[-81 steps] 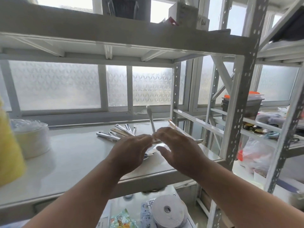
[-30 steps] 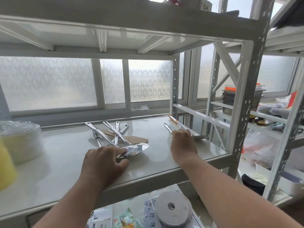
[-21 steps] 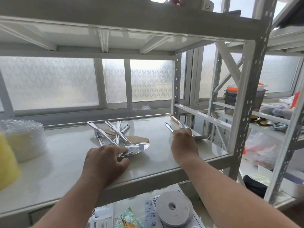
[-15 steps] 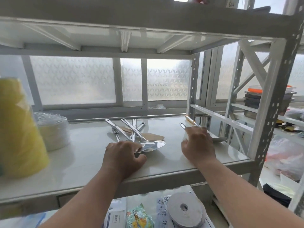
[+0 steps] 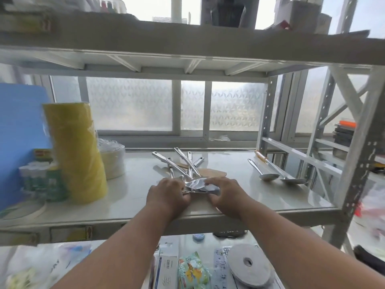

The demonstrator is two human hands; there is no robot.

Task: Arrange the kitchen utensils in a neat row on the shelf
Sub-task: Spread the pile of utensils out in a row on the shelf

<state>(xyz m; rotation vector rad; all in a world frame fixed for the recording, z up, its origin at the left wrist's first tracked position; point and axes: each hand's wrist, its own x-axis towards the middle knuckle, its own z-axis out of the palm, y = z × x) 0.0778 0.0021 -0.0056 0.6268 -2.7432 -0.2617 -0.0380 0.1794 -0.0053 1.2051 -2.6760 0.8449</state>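
Gripping the heap of metal ladles [image 5: 188, 174] at its near bowl ends, the left hand [image 5: 168, 193] and right hand [image 5: 226, 193] curl their fingers around it mid-shelf [image 5: 135, 197]. Handles fan far-left; two spoons [image 5: 277, 174] already lie parallel at far right, nearer the right hand.

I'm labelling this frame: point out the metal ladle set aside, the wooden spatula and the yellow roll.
metal ladle [image 5: 269, 176], head view, bowl.
wooden spatula [image 5: 214, 173], head view, blade.
yellow roll [image 5: 76, 151], head view, side.
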